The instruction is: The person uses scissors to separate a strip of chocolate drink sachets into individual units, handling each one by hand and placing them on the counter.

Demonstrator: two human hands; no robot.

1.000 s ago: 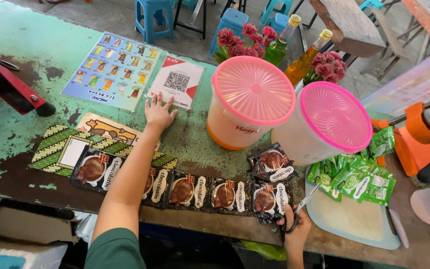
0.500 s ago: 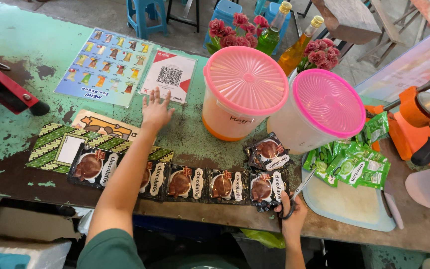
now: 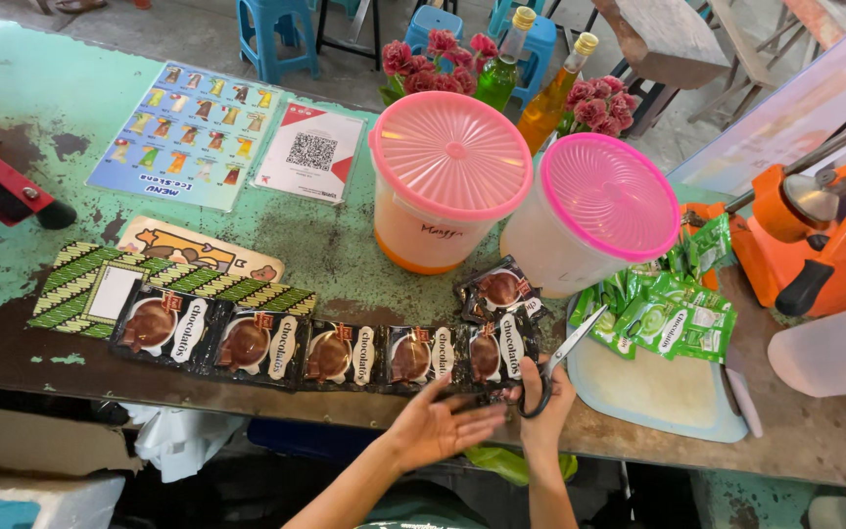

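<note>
Worn green paint covers the counter (image 3: pixel 41 88), flaked through to dark brown along the near edge. A row of glossy dark sachets (image 3: pixel 325 353) with a brown drink picture lies flat along that edge, joined side by side in a strip; one loose sachet (image 3: pixel 497 292) of the same kind lies just behind the strip's right end.

Left hand (image 3: pixel 438 426): open, fingers spread and extended, palm turned up, at the counter edge just under the right end of the strip. Fingertips reach the strip's lower border; whether they actually touch it cannot be told. It holds nothing.

Right hand (image 3: pixel 545 411): closed through the dark loops of a pair of scissors (image 3: pixel 560 360), metal blades parted slightly and pointing up-right over the pale blue cutting board (image 3: pixel 658 397). The hand sits just beside the last sachet in the strip.

Green sachets (image 3: pixel 673 318) lie heaped on the far side of the board. Behind stand two translucent round tubs, each with a ribbed pink lid (image 3: pixel 450 152) (image 3: pixel 609 194). A laminated menu card (image 3: pixel 183 137) and a white-and-red card (image 3: pixel 307 157) lie flat at the far left. An orange press (image 3: pixel 805 245) stands at the right.
</note>
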